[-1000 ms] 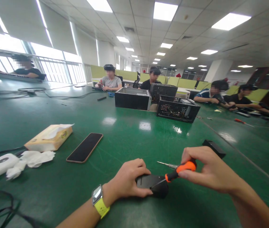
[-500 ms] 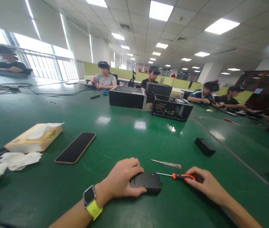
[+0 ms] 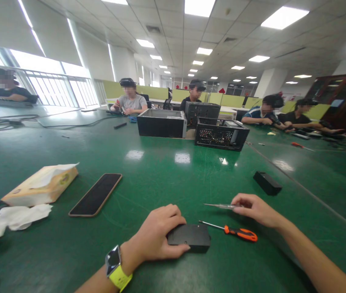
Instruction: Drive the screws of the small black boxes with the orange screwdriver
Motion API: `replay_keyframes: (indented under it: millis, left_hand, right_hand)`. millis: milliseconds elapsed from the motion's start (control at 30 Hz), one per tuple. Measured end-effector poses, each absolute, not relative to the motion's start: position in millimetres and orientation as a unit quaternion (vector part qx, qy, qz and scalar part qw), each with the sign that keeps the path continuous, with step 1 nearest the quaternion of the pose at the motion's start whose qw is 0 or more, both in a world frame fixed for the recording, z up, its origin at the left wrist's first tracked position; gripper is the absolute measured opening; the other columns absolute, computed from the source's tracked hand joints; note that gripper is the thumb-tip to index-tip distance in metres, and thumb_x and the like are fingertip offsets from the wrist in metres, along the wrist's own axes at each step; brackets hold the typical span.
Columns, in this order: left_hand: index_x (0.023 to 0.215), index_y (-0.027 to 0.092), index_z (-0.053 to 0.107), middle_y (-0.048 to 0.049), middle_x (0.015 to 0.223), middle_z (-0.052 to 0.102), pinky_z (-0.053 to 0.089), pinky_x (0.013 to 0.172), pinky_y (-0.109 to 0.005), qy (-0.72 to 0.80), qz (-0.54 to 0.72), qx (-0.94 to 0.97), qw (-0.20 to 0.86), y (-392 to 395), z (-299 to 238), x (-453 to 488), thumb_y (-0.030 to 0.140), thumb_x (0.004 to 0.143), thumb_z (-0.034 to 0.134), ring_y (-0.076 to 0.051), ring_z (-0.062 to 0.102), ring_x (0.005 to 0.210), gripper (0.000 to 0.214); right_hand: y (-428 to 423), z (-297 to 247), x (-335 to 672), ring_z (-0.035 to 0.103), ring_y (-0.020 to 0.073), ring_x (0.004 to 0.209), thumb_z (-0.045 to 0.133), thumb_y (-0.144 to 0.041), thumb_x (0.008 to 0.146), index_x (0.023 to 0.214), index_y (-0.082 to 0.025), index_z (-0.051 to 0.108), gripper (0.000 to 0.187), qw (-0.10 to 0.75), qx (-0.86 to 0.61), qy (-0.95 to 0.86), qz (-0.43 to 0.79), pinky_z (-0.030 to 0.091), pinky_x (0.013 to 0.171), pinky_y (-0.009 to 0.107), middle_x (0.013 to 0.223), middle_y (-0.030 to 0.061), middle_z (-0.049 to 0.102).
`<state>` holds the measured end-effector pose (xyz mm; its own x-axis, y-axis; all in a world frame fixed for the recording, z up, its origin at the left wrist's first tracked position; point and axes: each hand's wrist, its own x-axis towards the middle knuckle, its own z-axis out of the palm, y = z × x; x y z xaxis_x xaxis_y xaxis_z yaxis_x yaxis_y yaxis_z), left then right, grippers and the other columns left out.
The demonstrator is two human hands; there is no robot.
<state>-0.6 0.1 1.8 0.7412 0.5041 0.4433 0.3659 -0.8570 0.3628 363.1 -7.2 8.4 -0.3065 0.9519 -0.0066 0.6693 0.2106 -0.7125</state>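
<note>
My left hand [image 3: 160,232] is closed around the left end of a small black rectangular box [image 3: 192,237] lying on the green table. Thumb and fingers press on its two long sides. My right hand [image 3: 253,209] pinches the clear handle of a thin screwdriver [image 3: 221,206], whose metal shaft points left, beyond the box. Between that hand and the box lies an orange-and-black screwdriver [image 3: 240,232], its tip near the box's far right corner. What the box is inside cannot be seen.
A black rectangular block [image 3: 266,183] sits to the right. On the left are a phone [image 3: 96,194], a tissue pack [image 3: 43,185] and crumpled tissues [image 3: 23,217]. Open computer cases [image 3: 161,124] stand farther back. Several people sit around the table's far side.
My right hand has let go of the orange-and-black screwdriver, which now lies on the table. It has moved away from me and taken hold of the clear-handled one. My left hand stays on the box.
</note>
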Motion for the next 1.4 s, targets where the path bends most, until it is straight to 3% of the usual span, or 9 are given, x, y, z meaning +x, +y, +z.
replay_keyframes:
  millis: [200, 800, 1000, 1167, 1400]
  left_hand:
    - [0.097, 0.017, 0.068, -0.0075, 0.086, 0.061, 0.046, 0.066, -0.03, 0.232, 0.277, 0.923, 0.136, 0, 3, 0, 0.046, 0.079, 0.066, -0.022, 0.057, 0.078, 0.034]
    - [0.095, 0.017, 0.068, -0.0072, 0.087, 0.061, 0.046, 0.066, -0.029, 0.229, 0.275, 0.923, 0.141, 0, 4, -1, 0.051, 0.081, 0.064, -0.021, 0.056, 0.078, 0.037]
    - [0.096, 0.017, 0.067, -0.0075, 0.088, 0.062, 0.045, 0.068, -0.03, 0.231, 0.27, 0.924, 0.141, 0, 3, -1, 0.049, 0.08, 0.066, -0.022, 0.056, 0.08, 0.036]
    - [0.098, 0.016, 0.065, -0.0072, 0.088, 0.062, 0.046, 0.069, -0.031, 0.224, 0.272, 0.925, 0.139, 0, 3, 0, 0.046, 0.079, 0.068, -0.022, 0.057, 0.08, 0.035]
    - [0.097, 0.016, 0.06, -0.0079, 0.088, 0.063, 0.046, 0.068, -0.032, 0.229, 0.285, 0.92, 0.143, 0, 3, 0, 0.046, 0.081, 0.063, -0.022, 0.056, 0.078, 0.034]
  right_hand:
    - [-30, 24, 385, 0.058, 0.0173, 0.073, 0.072, -0.049, 0.077, 0.082, -0.016, 0.065, 0.034, 0.214, -0.504, -0.708, 0.446, 0.043, 0.065, 0.029, 0.079, 0.0027, 0.064]
    - [-34, 21, 359, 0.057, 0.0152, 0.068, 0.073, -0.047, 0.078, 0.081, -0.015, 0.066, 0.033, 0.241, -0.472, -0.738, 0.418, 0.044, 0.06, 0.027, 0.076, 0.0031, 0.064]
    - [-36, 18, 346, 0.052, 0.0114, 0.057, 0.068, -0.049, 0.082, 0.08, -0.013, 0.069, 0.036, 0.19, -0.457, -0.74, 0.456, 0.039, 0.053, 0.024, 0.065, 0.0007, 0.062]
    - [-40, 20, 328, 0.055, 0.0126, 0.063, 0.066, -0.048, 0.085, 0.085, -0.015, 0.073, 0.034, 0.156, -0.456, -0.791, 0.377, 0.039, 0.057, 0.024, 0.073, 0.0023, 0.067]
    - [-44, 23, 308, 0.063, 0.016, 0.077, 0.068, -0.032, 0.086, 0.088, -0.02, 0.074, 0.014, 0.114, -0.434, -0.855, 0.259, 0.043, 0.072, 0.027, 0.082, 0.0021, 0.071]
